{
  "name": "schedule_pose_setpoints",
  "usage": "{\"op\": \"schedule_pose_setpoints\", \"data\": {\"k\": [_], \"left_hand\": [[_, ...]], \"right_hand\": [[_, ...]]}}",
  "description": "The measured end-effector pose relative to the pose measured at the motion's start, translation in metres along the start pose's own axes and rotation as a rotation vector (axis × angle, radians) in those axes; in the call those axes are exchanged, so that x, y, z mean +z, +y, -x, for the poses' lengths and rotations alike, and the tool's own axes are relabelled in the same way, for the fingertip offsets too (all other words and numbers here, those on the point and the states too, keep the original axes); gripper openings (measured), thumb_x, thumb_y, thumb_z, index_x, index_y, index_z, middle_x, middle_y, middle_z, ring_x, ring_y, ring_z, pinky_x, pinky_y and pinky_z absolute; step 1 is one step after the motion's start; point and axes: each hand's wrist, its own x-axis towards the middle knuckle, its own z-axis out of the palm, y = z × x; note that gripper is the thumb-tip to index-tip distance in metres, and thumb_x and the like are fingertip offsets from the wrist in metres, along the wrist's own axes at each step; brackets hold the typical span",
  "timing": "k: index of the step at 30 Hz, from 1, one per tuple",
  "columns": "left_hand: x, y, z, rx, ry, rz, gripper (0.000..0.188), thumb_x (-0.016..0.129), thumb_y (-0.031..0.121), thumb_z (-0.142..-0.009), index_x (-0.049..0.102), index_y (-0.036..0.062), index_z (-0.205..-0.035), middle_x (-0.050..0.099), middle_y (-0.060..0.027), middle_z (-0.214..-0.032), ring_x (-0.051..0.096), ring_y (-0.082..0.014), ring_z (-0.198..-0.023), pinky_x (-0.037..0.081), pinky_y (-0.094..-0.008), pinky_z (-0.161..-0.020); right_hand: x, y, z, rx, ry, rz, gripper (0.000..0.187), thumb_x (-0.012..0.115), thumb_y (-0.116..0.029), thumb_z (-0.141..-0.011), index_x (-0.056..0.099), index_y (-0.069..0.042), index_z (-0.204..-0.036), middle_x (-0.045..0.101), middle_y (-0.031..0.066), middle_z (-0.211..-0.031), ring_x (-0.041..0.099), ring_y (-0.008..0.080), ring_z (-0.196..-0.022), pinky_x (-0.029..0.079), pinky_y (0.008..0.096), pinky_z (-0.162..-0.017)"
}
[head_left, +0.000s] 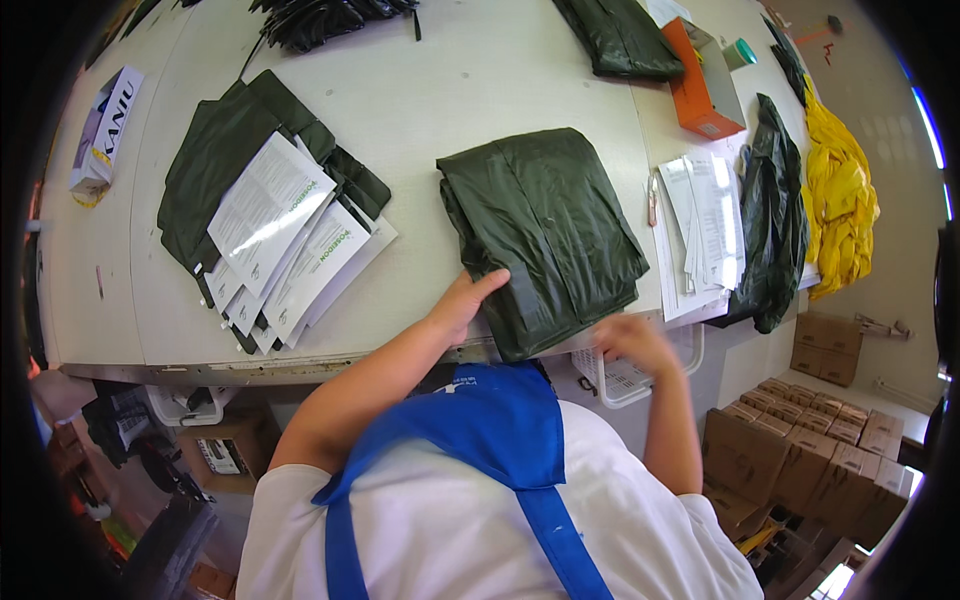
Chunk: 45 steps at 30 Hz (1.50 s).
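Note:
A folded dark green, shiny waterproof garment lies on the table in front of me, its near end reaching the table edge. My left hand grips its left side, with the thumb on top and the other fingers tucked out of sight beneath the fold. Just off the near right corner of the garment is my right hand, smeared by motion. Its fingers look bent, but whether anything is between them does not show.
Left of the garment, printed sheets lie on more folded dark green garments. On the right are a paper stack, an orange box, a dark green garment and yellow material. A white basket hangs below the edge.

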Motion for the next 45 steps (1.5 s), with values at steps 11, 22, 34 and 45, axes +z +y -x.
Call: {"op": "schedule_pose_setpoints", "data": {"k": [11, 22, 34, 45], "left_hand": [[0.003, 0.023, 0.007, -0.239, -0.069, 0.486, 0.061, 0.061, 0.043, -0.084, 0.048, 0.0037, -0.13, 0.056, -0.0135, -0.126, 0.055, -0.0272, -0.114, 0.042, -0.0429, -0.101], [-0.021, 0.012, 0.033, -0.143, 0.078, 0.333, 0.047, 0.062, 0.02, -0.088, 0.046, 0.0045, -0.129, 0.06, -0.0123, -0.119, 0.062, -0.0253, -0.104, 0.051, -0.042, -0.092], [-0.022, 0.012, 0.034, -0.174, 0.114, 0.488, 0.05, 0.057, 0.03, -0.093, 0.042, 0.0042, -0.133, 0.056, -0.0124, -0.127, 0.056, -0.0268, -0.113, 0.047, -0.0442, -0.096], [-0.024, 0.004, 0.04, -0.341, 0.018, 0.387, 0.045, 0.056, 0.029, -0.093, 0.049, 0.0001, -0.127, 0.06, -0.0144, -0.121, 0.061, -0.0258, -0.106, 0.048, -0.0396, -0.096]], "right_hand": [[-0.058, -0.024, -0.114, -0.001, -0.2, -0.682, 0.063, 0.058, -0.05, -0.089, 0.049, -0.004, -0.131, 0.056, 0.0105, -0.128, 0.054, 0.0205, -0.116, 0.041, 0.0351, -0.1], [-0.024, -0.026, -0.111, -0.006, -0.462, -0.703, 0.067, 0.072, -0.012, -0.079, 0.038, 0.001, -0.135, 0.057, 0.0158, -0.122, 0.06, 0.0279, -0.106, 0.049, 0.0415, -0.095], [-0.032, -0.042, -0.117, 0.033, -0.284, -0.81, 0.056, 0.063, -0.032, -0.086, 0.046, -0.006, -0.133, 0.056, 0.0127, -0.126, 0.059, 0.0271, -0.107, 0.048, 0.0393, -0.094], [-0.022, -0.028, -0.114, 0.107, -0.327, -0.711, 0.06, 0.07, -0.03, -0.08, 0.048, 0.002, -0.127, 0.059, 0.0166, -0.119, 0.062, 0.0254, -0.103, 0.05, 0.038, -0.092]]}}
